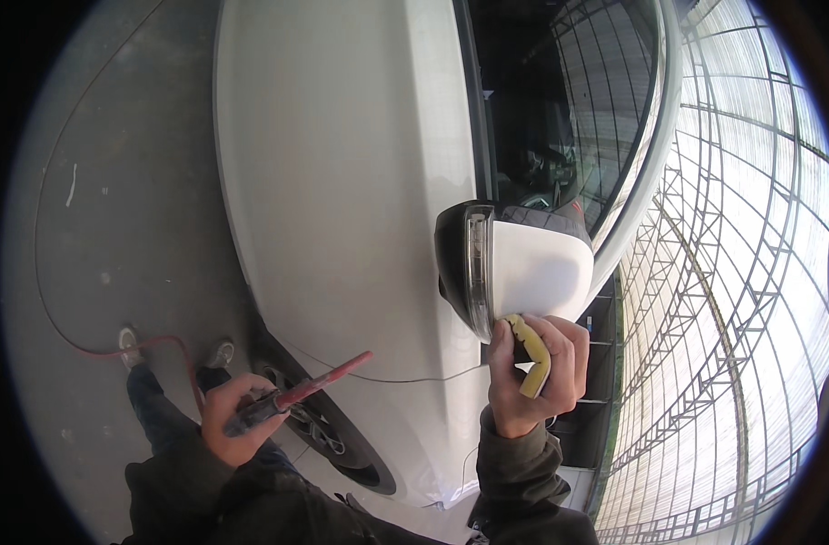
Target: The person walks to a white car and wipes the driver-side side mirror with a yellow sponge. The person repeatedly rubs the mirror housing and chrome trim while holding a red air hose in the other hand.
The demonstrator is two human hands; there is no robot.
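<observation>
My left hand (222, 420) is wrapped round the dark handle of an air blow gun with a long red nozzle (325, 378). The nozzle points up and to the right, in front of the white car's side. In my right hand (563, 363) a bent yellow foam pad (536, 352) is pinched between thumb and fingers. That hand is at the lower end of the door mirror (534, 265), whose white cover shows a dull grey patch. Whether the pad touches the cover, I cannot tell.
A thin red hose (105, 352) trails over the grey floor (133, 236) toward my left hand. The white car door (342, 163) fills the middle, with the dark side window (569, 100) beyond and a wheel (328, 431) below. My shoes (131, 341) stand at lower left.
</observation>
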